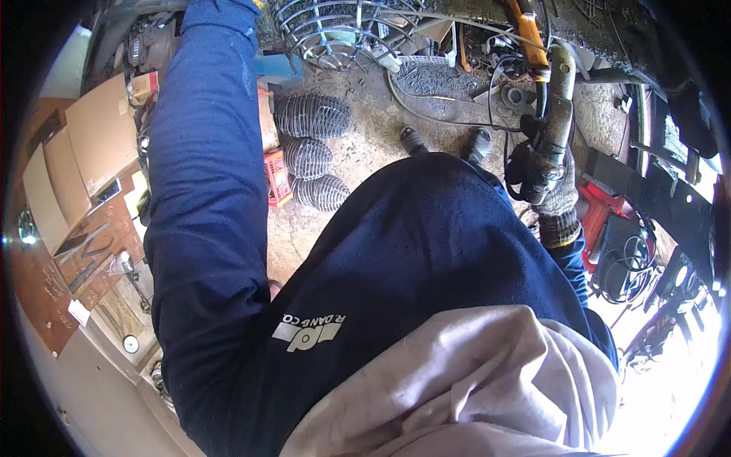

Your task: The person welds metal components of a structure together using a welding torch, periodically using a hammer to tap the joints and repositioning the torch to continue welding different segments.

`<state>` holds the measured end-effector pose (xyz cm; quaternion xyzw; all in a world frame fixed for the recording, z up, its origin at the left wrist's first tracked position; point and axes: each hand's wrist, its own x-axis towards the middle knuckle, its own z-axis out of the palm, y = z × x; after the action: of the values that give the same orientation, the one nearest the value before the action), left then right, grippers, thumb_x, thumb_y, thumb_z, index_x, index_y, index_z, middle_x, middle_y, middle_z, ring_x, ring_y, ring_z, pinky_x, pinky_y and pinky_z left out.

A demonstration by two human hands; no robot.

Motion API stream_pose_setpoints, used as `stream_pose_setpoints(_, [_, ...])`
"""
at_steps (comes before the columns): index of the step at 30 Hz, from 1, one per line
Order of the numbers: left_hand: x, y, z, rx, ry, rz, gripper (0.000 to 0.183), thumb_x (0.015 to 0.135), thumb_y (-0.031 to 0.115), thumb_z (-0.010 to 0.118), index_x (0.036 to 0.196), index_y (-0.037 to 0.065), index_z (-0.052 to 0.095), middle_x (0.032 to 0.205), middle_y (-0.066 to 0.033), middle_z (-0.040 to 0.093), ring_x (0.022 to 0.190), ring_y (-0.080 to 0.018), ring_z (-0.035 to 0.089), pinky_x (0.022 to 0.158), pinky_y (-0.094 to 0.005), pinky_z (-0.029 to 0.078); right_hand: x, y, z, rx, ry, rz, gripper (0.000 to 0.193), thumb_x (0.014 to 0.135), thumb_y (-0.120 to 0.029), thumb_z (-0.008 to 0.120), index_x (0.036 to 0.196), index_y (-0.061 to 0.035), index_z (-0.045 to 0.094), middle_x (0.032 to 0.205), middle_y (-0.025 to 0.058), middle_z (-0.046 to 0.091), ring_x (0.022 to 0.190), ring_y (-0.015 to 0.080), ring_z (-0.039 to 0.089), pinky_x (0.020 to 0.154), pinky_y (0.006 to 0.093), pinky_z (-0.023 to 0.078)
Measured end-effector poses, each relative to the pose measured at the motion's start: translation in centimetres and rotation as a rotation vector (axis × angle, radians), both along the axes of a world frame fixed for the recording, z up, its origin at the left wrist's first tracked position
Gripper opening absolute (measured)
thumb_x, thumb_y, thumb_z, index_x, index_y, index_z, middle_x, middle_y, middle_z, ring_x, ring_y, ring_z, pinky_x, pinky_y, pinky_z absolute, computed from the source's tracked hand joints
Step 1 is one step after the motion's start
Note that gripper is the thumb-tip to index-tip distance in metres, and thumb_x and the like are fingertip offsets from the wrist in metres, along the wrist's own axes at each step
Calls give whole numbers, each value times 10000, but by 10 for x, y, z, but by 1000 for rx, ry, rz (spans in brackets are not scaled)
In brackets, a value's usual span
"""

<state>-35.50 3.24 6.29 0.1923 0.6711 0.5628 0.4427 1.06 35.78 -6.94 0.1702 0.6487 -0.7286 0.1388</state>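
Observation:
My left arm in a dark blue sleeve reaches up past the far edge of the view. Only a bit of yellow glove cuff shows there; the hand itself is out of sight. Beside it is a round wire cage [335,34] of ribs and rings. On the right, my right hand [560,199] wears a grey knitted glove with a yellow-edged cuff. Its fingers are closed round a worn, grey-brown tube-shaped tool [562,91] with dark parts and black cable near the grip. Just beyond stands an orange handle-like piece [528,34], apart from the hand.
Several wire cages [312,118] lie on the floor next to a red plastic crate [277,179]. A cable [434,114] runs across the floor past my shoes. Cardboard [99,137] leans at left; a red machine [601,209] with coiled cable stands at right.

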Motion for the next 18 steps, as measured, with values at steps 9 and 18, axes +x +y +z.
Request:
stream_pose_setpoints(9, [20, 9, 15, -204, 440, -130, 378, 926, 262, 732, 1163, -24, 662, 1137, -105, 690, 1067, -202, 645, 982, -333, 503, -2, 0, 14, -289, -80, -127, 546, 908, 65, 585, 1429, 1, 434, 1279, 143, 614, 904, 181, 648, 736, 329, 578])
stream_pose_setpoints(18, [20, 8, 20, -248, 517, -140, 441, 926, 353, 725, 1155, -21, 682, 1108, -80, 706, 1056, -166, 643, 969, -321, 508, -2, 1, 10, -681, -75, -137, 387, 1011, -22, 431, 1397, 4, 461, 963, 110, 633, 698, 145, 602, 601, 307, 541])
